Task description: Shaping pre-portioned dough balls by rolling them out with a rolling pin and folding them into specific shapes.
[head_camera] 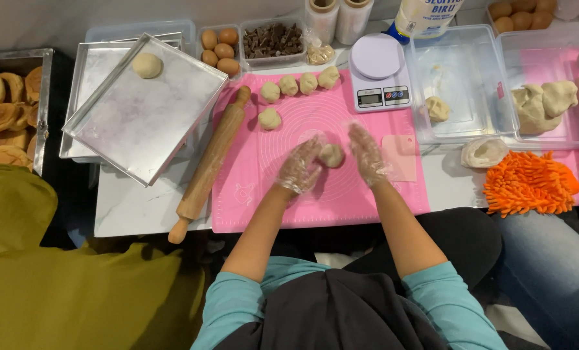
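Note:
Both my hands wear thin clear plastic gloves over a pink silicone mat (367, 194). A small dough ball (332, 155) rests in the curled fingers of my left hand (300, 166). My right hand (367, 153) stands edge-on just right of the ball, fingers straight, close to it or touching it. Several shaped dough balls (299, 85) lie in a row at the mat's far edge, with one more (269, 118) below them. A wooden rolling pin (209, 165) lies along the mat's left edge.
Metal trays (140, 113) at left hold one dough ball (147, 65). A white kitchen scale (377, 72), clear tubs with dough (541, 104), eggs (218, 48), chocolate pieces (273, 40), an orange mitt (529, 183) and a pink scraper (401, 155) surround the mat. Baked buns (4, 116) sit far left.

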